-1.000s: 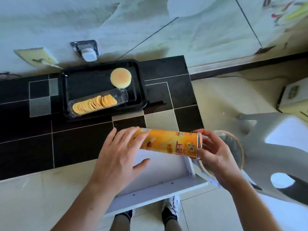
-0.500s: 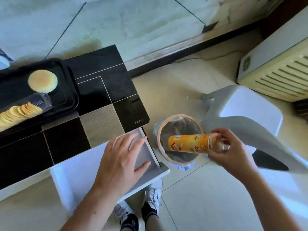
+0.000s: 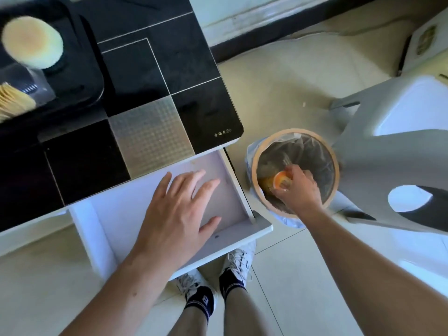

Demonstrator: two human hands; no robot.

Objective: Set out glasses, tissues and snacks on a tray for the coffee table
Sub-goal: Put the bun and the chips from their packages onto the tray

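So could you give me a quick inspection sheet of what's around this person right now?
Surface: black tiled table top, with a white drawer pulled open below it.
Job's things: black tray holds a round yellow lid and a clear sleeve of crisps.
Clutter: orange crisp tube going into the lined bin.
Hands: left hand spread flat over the drawer; right hand grips the tube.
Cables: nothing seen.
Surroundings: grey plastic stool, tiled floor.
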